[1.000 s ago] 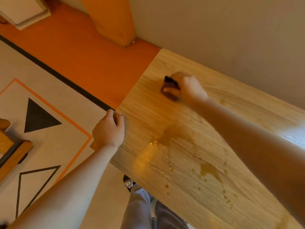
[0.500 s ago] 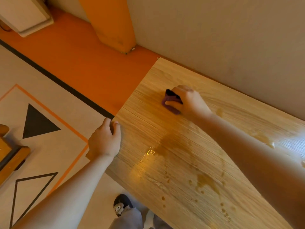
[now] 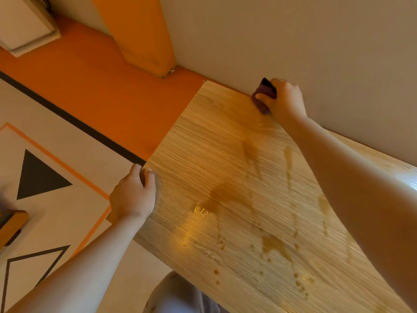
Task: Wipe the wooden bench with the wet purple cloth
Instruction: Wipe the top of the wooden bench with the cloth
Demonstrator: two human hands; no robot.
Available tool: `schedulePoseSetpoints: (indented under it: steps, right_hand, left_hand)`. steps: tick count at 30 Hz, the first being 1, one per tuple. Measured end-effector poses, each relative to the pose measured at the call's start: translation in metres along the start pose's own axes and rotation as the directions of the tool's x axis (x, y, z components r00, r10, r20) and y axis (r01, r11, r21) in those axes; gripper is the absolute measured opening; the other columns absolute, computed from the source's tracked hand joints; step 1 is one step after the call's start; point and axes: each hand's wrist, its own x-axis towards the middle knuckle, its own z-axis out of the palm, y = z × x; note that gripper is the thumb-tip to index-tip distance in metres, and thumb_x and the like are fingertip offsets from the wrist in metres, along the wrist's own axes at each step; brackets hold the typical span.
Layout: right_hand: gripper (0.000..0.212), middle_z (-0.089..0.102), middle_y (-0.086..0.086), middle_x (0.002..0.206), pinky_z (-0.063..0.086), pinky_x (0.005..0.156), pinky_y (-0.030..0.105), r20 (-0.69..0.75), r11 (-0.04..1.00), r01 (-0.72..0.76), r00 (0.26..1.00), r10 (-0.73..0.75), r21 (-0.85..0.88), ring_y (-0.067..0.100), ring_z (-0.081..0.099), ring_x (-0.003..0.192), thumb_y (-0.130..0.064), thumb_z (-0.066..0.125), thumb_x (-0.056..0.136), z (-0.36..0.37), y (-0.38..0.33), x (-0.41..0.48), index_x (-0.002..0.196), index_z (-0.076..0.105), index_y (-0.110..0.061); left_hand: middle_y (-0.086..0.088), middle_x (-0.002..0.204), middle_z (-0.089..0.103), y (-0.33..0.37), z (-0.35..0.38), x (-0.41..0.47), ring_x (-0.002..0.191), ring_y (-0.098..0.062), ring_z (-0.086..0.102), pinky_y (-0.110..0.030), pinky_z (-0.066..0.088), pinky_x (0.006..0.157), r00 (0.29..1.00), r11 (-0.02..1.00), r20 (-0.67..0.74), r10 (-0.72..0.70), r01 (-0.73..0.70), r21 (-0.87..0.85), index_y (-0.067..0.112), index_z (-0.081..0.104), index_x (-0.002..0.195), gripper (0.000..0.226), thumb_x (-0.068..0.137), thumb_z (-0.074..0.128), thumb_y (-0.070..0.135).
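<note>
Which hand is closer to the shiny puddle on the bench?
Left. The left hand grips the bench edge just beside the puddle; the right hand holds the cloth farther off, by the wall.

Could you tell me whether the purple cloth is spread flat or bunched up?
Bunched up: the purple cloth is a small wad gripped in the right hand.

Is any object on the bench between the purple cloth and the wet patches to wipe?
Nothing visible. The right hand holds the purple cloth at the back edge of the wooden bench; only bare wood separates it from the wet patches. The left hand grips the front corner, aside.
</note>
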Motion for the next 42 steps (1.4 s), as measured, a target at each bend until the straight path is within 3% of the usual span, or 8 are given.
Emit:
schedulePoseSetpoints:
  steps: [9,13,18,21,28,34,38,42]
  right_hand:
    - [0.027,0.063,0.007,0.098,0.048,0.076,0.033,0.187,0.916,0.360,0.902,-0.390,0.175,0.021,0.058,0.091,-0.027,0.068,0.085,0.019,-0.042,-0.126,0.104,0.065,-0.009]
    - [0.028,0.064,0.006,0.098,0.047,0.077,0.030,0.244,0.887,0.433,0.853,-0.461,0.163,0.020,0.057,0.093,-0.029,0.064,0.087,0.014,-0.039,-0.115,0.107,0.065,-0.009]
    - [0.029,0.059,0.006,0.109,0.043,0.078,0.025,0.102,0.981,0.188,0.976,-0.192,0.047,0.019,0.055,0.096,-0.029,0.062,0.089,-0.003,-0.011,-0.051,0.111,0.061,-0.011]
    - [0.026,0.058,0.003,0.104,0.037,0.071,0.021,0.036,0.995,0.087,0.995,-0.089,0.054,0.013,0.052,0.089,-0.031,0.062,0.089,-0.004,-0.006,-0.044,0.106,0.061,-0.011]
    - [0.029,0.063,0.006,0.099,0.051,0.082,0.043,0.184,0.930,0.273,0.929,-0.321,0.245,0.023,0.059,0.092,-0.030,0.068,0.084,0.037,-0.073,-0.161,0.106,0.065,-0.010]
    - [0.027,0.061,0.006,0.093,0.050,0.070,0.033,0.329,0.853,0.406,0.798,-0.506,0.328,0.023,0.055,0.089,-0.030,0.067,0.085,0.044,-0.112,-0.219,0.100,0.067,-0.008]
    - [0.030,0.057,0.005,0.099,0.050,0.079,0.035,0.321,0.925,0.290,0.876,-0.359,0.245,0.020,0.054,0.094,-0.034,0.065,0.085,0.027,-0.091,-0.164,0.109,0.067,-0.014]
    - [0.031,0.059,0.007,0.095,0.050,0.074,0.038,0.205,0.974,0.168,0.959,-0.197,0.150,0.024,0.056,0.090,-0.031,0.070,0.082,0.027,-0.083,-0.142,0.100,0.067,-0.007]
  left_hand:
    - [-0.004,0.057,0.052,0.000,-0.001,-0.001,0.050,-0.020,0.046,-0.025,0.027,0.047,1.000,1.000,0.017,-0.008,0.008,-0.011,0.015,0.046,0.082,0.029,0.102,0.036,0.033]
    - [-0.004,0.057,0.052,-0.002,0.001,0.000,0.050,-0.020,0.047,-0.025,0.027,0.047,1.000,1.000,0.016,0.000,0.000,-0.006,0.016,0.046,0.083,0.028,0.102,0.035,0.033]
    - [-0.004,0.056,0.052,-0.004,0.003,0.001,0.050,-0.022,0.048,-0.025,0.028,0.046,1.000,1.000,0.003,-0.006,0.006,0.007,0.015,0.048,0.083,0.029,0.101,0.036,0.034]
    - [-0.003,0.057,0.052,-0.004,0.004,0.002,0.050,-0.020,0.047,-0.025,0.027,0.046,1.000,1.000,0.006,-0.015,0.015,0.011,0.016,0.048,0.085,0.028,0.101,0.036,0.034]
    - [-0.001,0.057,0.050,-0.003,0.003,0.001,0.050,-0.018,0.045,-0.025,0.026,0.047,0.999,0.999,0.011,-0.039,0.039,0.031,0.016,0.048,0.087,0.027,0.101,0.034,0.035]
    - [0.001,0.058,0.048,-0.002,0.000,0.001,0.052,-0.019,0.043,-0.026,0.024,0.048,0.999,0.999,0.015,-0.038,0.038,0.017,0.017,0.046,0.086,0.026,0.101,0.035,0.035]
    - [0.001,0.059,0.048,-0.003,0.000,-0.001,0.051,-0.015,0.043,-0.024,0.024,0.047,0.999,0.999,0.026,-0.045,0.044,0.029,0.016,0.047,0.089,0.028,0.101,0.034,0.037]
    - [0.001,0.060,0.048,-0.003,0.000,0.001,0.050,-0.014,0.042,-0.024,0.024,0.046,0.998,0.998,0.032,-0.056,0.054,0.043,0.015,0.047,0.091,0.028,0.101,0.034,0.038]
